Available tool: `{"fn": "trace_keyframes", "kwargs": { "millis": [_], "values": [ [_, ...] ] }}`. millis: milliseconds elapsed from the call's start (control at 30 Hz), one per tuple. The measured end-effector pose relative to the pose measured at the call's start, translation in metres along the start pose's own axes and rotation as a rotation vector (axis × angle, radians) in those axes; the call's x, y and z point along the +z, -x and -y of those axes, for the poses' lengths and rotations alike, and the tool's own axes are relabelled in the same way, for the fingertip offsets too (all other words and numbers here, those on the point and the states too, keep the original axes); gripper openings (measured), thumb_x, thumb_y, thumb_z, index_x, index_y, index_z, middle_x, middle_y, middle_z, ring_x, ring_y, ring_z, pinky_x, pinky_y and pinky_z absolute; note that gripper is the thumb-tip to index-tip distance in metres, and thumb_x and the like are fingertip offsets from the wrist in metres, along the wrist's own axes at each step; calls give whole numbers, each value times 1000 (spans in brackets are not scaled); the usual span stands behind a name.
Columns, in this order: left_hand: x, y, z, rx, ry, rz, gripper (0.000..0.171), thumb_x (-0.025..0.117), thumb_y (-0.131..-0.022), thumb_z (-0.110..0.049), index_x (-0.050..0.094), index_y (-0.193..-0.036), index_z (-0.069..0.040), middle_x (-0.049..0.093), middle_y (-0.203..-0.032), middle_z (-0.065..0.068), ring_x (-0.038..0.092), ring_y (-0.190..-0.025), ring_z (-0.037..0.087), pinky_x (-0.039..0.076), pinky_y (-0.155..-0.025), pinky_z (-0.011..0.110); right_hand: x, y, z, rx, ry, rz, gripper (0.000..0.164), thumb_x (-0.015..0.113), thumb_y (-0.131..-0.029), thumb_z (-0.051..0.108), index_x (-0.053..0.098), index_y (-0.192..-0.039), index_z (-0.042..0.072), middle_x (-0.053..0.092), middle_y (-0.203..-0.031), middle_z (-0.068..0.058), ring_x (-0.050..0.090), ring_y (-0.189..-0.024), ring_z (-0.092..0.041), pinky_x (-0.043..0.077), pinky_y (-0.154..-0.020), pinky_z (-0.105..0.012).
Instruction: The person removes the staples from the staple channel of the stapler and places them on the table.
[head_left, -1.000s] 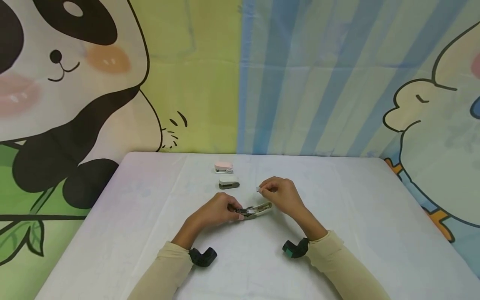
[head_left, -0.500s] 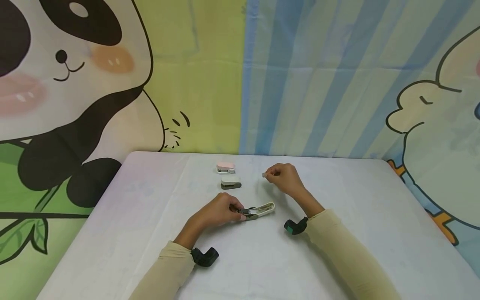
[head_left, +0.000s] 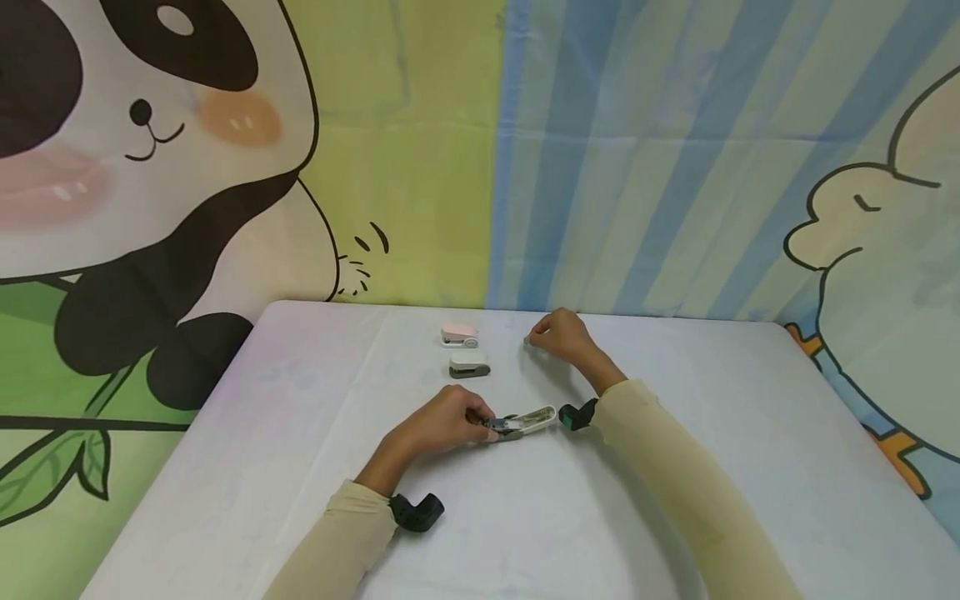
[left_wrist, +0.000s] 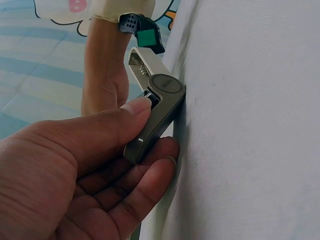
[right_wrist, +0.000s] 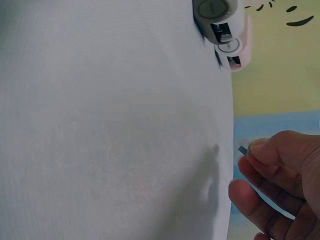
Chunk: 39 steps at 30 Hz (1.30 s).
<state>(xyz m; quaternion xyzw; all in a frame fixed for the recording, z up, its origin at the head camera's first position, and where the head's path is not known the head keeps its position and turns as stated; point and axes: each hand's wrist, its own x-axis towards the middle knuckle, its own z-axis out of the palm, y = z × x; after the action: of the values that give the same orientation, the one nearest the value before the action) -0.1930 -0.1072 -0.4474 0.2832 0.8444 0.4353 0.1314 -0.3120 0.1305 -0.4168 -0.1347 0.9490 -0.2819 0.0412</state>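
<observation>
An opened stapler (head_left: 534, 422), with a grey base and a white cover swung back, lies low over the table in the head view. My left hand (head_left: 448, 418) grips its base end; in the left wrist view the thumb presses on top while fingers curl underneath. Farther back, my right hand (head_left: 564, 337) is raised above the table. Between its thumb and forefinger it pinches a small silvery strip (right_wrist: 243, 149), which looks like a short row of staples, mostly covered by the fingertips.
A white and grey stapler (head_left: 468, 366) stands closed behind the left hand. Just past it is a pink and white stapler (head_left: 459, 336). The white-covered table (head_left: 360, 367) ends at a cartoon-printed curtain (head_left: 420, 167).
My right hand has moved away from the opened stapler toward the table's far edge, carrying the small strip. The left hand stays on the stapler; the head view has shifted slightly.
</observation>
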Motion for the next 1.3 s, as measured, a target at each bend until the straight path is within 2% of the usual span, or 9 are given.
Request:
{"fn": "trace_keyframes", "kwargs": {
  "millis": [200, 333, 533, 633, 900, 1133, 1300],
  "values": [
    [1, -1, 0, -5, -13, -3, 15, 80, -82, -15, 76, -94, -8, 68, -79, -9, 62, -71, 6, 50, -64, 26, 3, -4, 3, 37, 61, -7, 17, 68, -90, 18, 78, -96, 5, 72, -93, -9, 59, -70, -19, 45, -62, -33],
    [1, 0, 0, -12, -12, -4, 15, 80, -82, -15, 76, -94, -8, 68, -80, -9, 61, -72, 7, 50, -64, 26, 1, -6, -2, 54, 87, 17, 18, 69, -90, 17, 77, -98, 2, 72, -90, -9, 60, -71, -20, 48, -64, -34],
    [0, -1, -1, -14, -10, -5, 16, 80, -82, -15, 76, -95, -8, 69, -81, -9, 61, -72, 7, 50, -65, 26, -1, -10, -11, 21, 103, 66, 18, 69, -89, 14, 76, -96, -1, 72, -91, -10, 61, -79, -22, 49, -71, -36],
    [0, -1, 0, -12, -12, -6, 16, 80, -82, -15, 76, -94, -7, 68, -80, -9, 61, -72, 6, 50, -65, 26, -2, -10, -13, 16, 109, 90, 18, 69, -89, 14, 76, -95, -1, 71, -92, -11, 59, -77, -22, 47, -68, -34],
    [0, 0, -1, -27, -5, -2, 16, 80, -82, -16, 76, -96, -8, 69, -82, -8, 61, -74, 7, 50, -66, 27, -4, -11, -23, 31, 105, 157, 17, 68, -91, 15, 77, -91, 1, 64, -65, -2, 47, -58, -13, 38, -56, -27],
    [0, -1, 1, -27, -5, -4, 16, 80, -82, -16, 76, -96, -9, 69, -82, -8, 62, -74, 7, 50, -66, 26, -11, -3, -26, -9, 141, 201, 12, 69, -90, 14, 75, -92, 4, 67, -80, -3, 55, -70, -17, 44, -65, -31],
    [-1, -1, 2, -30, -14, -3, 17, 80, -82, -17, 76, -96, -8, 69, -82, -8, 61, -74, 7, 50, -66, 26, -16, 15, -20, -119, 93, 267, 8, 69, -91, 15, 71, -92, 8, 65, -86, -2, 57, -78, -18, 47, -70, -34]
  ]
}}
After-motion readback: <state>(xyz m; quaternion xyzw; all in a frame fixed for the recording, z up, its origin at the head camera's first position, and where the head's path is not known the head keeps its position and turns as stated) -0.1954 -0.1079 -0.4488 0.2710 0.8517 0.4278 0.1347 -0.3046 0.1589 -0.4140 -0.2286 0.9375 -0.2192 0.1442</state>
